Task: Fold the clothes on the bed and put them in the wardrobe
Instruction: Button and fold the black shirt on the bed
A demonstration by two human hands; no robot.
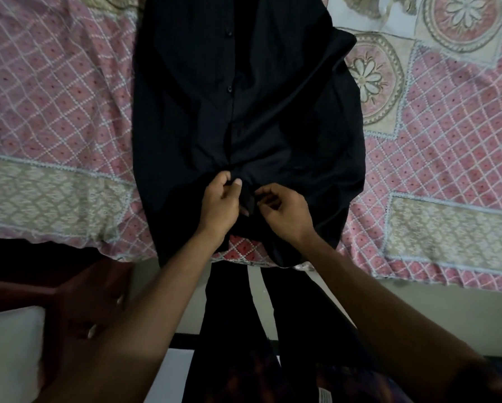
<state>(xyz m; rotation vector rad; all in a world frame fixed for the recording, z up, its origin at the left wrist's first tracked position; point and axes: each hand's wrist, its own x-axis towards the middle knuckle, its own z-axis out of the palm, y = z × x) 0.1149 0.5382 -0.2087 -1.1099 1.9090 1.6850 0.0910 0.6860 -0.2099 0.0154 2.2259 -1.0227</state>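
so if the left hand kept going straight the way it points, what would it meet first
The black shirt: the left hand pinches its front near the hem, so probably just more shirt ahead on the bedspread.

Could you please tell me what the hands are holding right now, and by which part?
The black shirt: the left hand and the right hand each pinch its front button strip, low down near the hem.

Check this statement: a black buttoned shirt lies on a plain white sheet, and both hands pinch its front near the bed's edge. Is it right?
Not quite. The head view shows the black shirt lying on a pink patterned sheet, not a plain white one. The rest holds: the left hand and right hand both pinch its front near the bed's edge.
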